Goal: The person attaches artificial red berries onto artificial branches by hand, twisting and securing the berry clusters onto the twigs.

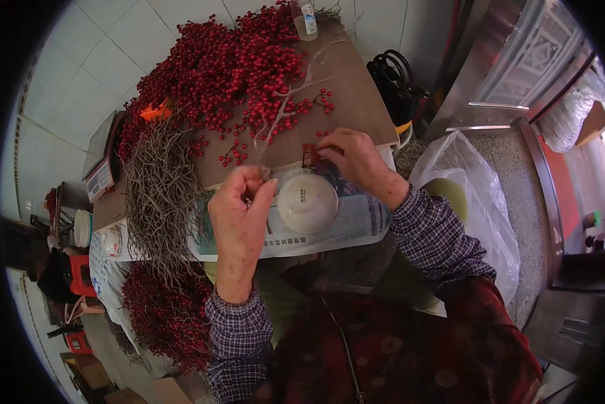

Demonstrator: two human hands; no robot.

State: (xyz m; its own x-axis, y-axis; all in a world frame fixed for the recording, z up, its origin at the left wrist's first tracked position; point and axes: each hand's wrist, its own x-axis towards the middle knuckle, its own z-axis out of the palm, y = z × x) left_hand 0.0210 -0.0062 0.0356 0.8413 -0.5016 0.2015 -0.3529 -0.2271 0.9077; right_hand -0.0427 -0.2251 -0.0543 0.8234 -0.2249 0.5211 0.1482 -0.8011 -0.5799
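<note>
A heap of red berries (231,74) covers the tabletop (353,101) beyond the upturned white bowl (308,204), with a bundle of bare twigs (157,182) to its left. Left of the bowl, the left hand (240,212) pinches a pale branch (282,108); beyond it, the right hand (356,160) grasps a small berry sprig (308,155).

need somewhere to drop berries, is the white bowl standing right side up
No, the white bowl sits upside down, its marked base facing up.
</note>
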